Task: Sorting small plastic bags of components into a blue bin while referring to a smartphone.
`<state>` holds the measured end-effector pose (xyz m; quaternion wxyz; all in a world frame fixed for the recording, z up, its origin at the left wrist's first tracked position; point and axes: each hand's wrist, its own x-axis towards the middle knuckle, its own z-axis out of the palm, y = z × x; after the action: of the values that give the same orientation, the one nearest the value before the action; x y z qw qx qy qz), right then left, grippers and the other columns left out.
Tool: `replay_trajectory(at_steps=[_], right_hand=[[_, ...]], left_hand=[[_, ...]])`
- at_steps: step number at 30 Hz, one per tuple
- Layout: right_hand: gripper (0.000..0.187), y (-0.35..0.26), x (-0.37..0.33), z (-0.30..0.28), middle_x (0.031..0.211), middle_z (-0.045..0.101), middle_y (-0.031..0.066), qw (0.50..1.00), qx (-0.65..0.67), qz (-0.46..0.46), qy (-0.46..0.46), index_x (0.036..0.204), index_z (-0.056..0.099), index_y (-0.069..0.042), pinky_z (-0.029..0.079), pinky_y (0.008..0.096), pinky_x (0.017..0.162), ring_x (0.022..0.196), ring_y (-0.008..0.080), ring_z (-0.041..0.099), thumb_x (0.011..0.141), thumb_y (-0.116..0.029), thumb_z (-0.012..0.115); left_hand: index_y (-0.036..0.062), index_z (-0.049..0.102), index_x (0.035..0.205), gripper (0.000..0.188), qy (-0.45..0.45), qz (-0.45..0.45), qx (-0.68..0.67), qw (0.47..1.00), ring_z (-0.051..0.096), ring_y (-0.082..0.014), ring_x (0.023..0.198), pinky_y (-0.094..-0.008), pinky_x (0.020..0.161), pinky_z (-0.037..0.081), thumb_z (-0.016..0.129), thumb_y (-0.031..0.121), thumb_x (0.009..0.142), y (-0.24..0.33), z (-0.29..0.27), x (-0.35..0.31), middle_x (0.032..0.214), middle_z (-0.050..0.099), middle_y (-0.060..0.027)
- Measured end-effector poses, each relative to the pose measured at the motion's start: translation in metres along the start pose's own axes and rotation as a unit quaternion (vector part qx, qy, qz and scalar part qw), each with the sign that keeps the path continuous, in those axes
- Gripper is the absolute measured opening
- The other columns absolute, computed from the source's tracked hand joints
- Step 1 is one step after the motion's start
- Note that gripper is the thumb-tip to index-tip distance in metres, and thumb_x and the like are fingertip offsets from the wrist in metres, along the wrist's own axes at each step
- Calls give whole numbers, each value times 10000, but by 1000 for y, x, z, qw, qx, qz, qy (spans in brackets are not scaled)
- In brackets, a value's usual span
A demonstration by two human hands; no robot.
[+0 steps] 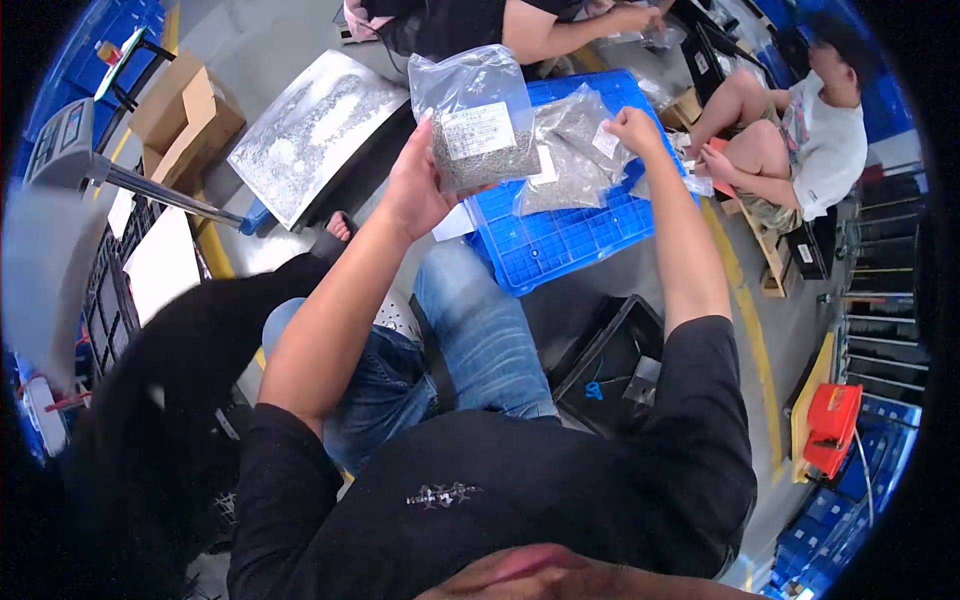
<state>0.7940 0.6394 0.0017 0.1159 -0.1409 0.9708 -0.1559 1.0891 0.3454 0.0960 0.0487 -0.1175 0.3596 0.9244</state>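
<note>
My left hand [412, 190] grips a clear plastic bag [485, 160] part-filled with small grey pieces, a white printed label on its front. The bag is held up over the left part of a blue plastic crate [540, 250]. On the crate's top, further clear bags [570, 190] of similar grey contents lie overlapping. My right hand [636, 132] is closed in a pinch at their right edge, beside a small white label [605, 140]. Whether its fingertips hold that label, the bag's film or something else is too small to tell.
A black bin [610, 365] stands near my right knee. Left are a whitish flat panel [315, 135], an open cardboard box [185, 115] and a scale [60, 140]. One person [450, 25] works beyond the crate; another [800, 140] sits at right. A red container [832, 430] is at far right.
</note>
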Motion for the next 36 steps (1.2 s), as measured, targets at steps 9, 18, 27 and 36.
replay_trajectory(at_steps=[9, 18, 27, 36], right_hand=[[294, 3, -60, -13, 726, 568, -17, 953, 301, -25, -18, 844, 618, -65, 403, 270, 568, 653, 128, 517, 892, -349, 675], [469, 25, -63, 7, 1159, 642, 60, 811, 575, 76, -76, 1204, 603, -58, 452, 377, 904, 1045, 199, 593, 931, -439, 590], [563, 33, -62, 11, 1257, 624, 72, 720, 673, 122, -115, 1278, 568, -57, 456, 368, 956, 1103, 214, 597, 941, -507, 556], [473, 24, -76, 4, 1260, 611, 44, 775, 602, 87, -171, 1300, 567, -120, 458, 391, 941, 1107, 195, 588, 940, -424, 598]], left_hand=[[70, 463, 1371, 615, 20, 11, -36, 999, 562, -296, 1194, -477, 967, 472, 364, 535, 982, -2, -7, 3, 1329, 563, -119], [100, 458, 1371, 571, 51, 21, -27, 998, 549, -305, 1208, -484, 964, 480, 413, 512, 978, -9, -5, 3, 1329, 560, -95], [77, 467, 1358, 568, 53, 25, -36, 998, 556, -306, 1203, -495, 973, 481, 431, 498, 978, -9, -2, 1, 1319, 565, -113], [64, 467, 1360, 577, 57, 29, -59, 996, 553, -289, 1212, -486, 1010, 453, 444, 491, 972, -7, -3, -1, 1323, 568, -107]])
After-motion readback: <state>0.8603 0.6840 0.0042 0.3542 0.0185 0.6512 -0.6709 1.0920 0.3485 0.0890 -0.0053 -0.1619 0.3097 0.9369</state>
